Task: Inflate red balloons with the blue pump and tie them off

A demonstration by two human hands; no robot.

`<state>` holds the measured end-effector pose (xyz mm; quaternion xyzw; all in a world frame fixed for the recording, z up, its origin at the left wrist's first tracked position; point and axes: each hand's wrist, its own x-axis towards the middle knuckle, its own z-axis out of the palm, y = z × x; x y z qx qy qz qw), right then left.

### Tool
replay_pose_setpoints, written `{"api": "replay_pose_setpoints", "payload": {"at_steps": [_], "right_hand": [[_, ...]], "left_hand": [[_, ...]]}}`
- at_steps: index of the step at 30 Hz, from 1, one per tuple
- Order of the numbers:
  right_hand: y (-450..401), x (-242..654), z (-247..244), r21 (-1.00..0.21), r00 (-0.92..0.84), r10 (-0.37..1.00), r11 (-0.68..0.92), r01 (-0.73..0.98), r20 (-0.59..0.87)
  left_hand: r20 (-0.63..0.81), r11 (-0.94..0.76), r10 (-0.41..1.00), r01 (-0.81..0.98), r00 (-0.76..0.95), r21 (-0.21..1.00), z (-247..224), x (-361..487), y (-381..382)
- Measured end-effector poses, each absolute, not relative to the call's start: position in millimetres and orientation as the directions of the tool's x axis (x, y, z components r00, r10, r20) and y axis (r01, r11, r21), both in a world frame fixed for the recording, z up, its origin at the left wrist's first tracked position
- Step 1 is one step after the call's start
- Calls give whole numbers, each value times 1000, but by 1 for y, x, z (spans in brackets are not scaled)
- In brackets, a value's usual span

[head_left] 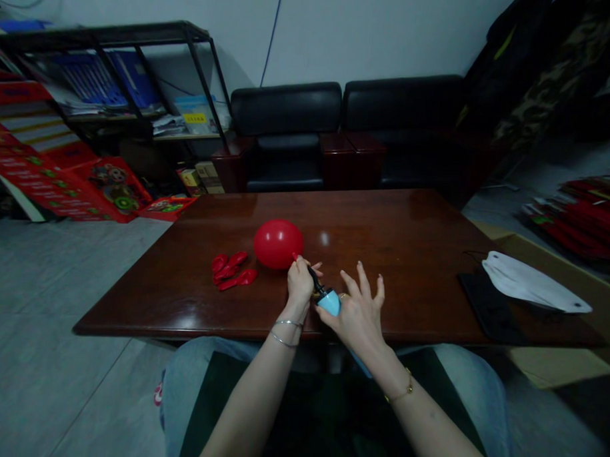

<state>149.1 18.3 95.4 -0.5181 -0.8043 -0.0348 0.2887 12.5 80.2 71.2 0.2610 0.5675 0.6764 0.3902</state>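
Balloon (278, 243) glossy, smooth, oval; left hand (300, 282) at neck.

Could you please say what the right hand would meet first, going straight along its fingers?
The way looks free above the glossy brown wooden table; beyond, perhaps reddish wooden armrests, depth being unclear.

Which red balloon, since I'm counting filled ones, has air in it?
The round red balloon with its neck at the left hand: it is swollen, while the limp balloons lie slack on the table.
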Motion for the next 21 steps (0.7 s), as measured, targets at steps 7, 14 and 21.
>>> {"api": "replay_pose_setpoints", "payload": {"at_steps": [7,14,21], "right_hand": [[0,181,94,-166,-333,805,462,871,492],[8,179,98,-135,-349,790,471,872,504],[26,151,96,-206,-333,810,474,856,482]], "left_hand": [[-100,-90,771,-263,-628,961,86,-13,96],[-116,-112,760,-305,-639,946,88,-4,88],[-143,-26,829,-293,-541,956,72,32,72]]}}
